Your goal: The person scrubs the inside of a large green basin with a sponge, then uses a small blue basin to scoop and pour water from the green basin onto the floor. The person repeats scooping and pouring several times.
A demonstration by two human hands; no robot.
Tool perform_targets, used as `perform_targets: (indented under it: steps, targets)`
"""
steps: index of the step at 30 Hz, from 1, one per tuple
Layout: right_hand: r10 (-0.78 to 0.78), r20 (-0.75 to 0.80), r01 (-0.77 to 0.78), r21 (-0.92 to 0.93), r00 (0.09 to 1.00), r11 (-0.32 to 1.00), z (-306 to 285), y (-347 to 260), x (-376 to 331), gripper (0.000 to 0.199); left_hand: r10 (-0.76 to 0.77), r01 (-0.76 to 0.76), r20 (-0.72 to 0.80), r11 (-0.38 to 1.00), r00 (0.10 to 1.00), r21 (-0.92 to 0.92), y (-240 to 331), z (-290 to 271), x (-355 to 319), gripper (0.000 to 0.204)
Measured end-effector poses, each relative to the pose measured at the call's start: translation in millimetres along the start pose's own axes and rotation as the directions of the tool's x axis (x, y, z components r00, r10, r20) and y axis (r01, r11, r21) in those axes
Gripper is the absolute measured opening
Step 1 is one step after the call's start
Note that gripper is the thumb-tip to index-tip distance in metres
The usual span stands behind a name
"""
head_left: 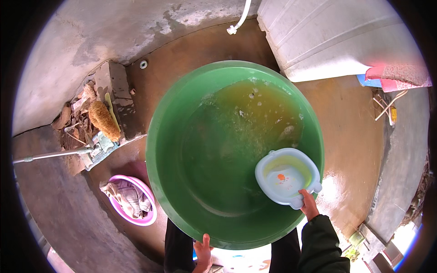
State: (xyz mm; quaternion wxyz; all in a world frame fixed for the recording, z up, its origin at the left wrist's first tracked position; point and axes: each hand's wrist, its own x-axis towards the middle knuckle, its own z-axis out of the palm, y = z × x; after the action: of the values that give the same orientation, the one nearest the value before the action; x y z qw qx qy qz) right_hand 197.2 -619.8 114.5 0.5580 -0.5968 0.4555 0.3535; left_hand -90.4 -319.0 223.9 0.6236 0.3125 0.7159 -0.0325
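A large round green tub (191,191) fills the middle of the view, with cloudy yellowish water and bits of foam pooled toward its far side. My left hand (203,255) grips the near rim of the tub, thumb on top and the other fingers mostly hidden beneath. At the tub's right side, my right hand (309,205) is closed on the edge of a small pale-blue basin (277,184). The basin is held over the inside of the tub and has an orange mark on its bottom. A little yellowish liquid seems to lie in it.
A pink basin (153,210) with a cloth (129,198) in it stands on the wet floor at left. Beyond it are a mop (101,148), a brown fuzzy brush head (104,120) and a low block (116,93). A white hose (241,20) hangs at the back.
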Motion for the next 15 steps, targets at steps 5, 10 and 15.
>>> perform_targets:
  steps: [5,10,15]
  targets:
    - [-0.199,-0.195,0.165,-0.178,0.961,0.970,-3,-3,21,0.037,-0.057,0.055,-0.018,0.995,0.998,-0.088,-27,-35,-19,0.030]
    - [-0.512,-0.268,0.412,-0.351,0.816,0.841,32,20,64,0.047,-0.084,0.083,-0.011,0.994,0.996,-0.073,-41,-70,-23,0.033]
    - [-0.339,-0.322,0.289,-0.194,0.884,0.938,134,25,107,0.053,-0.060,0.058,-0.026,0.995,0.998,-0.083,-40,-63,-31,0.038]
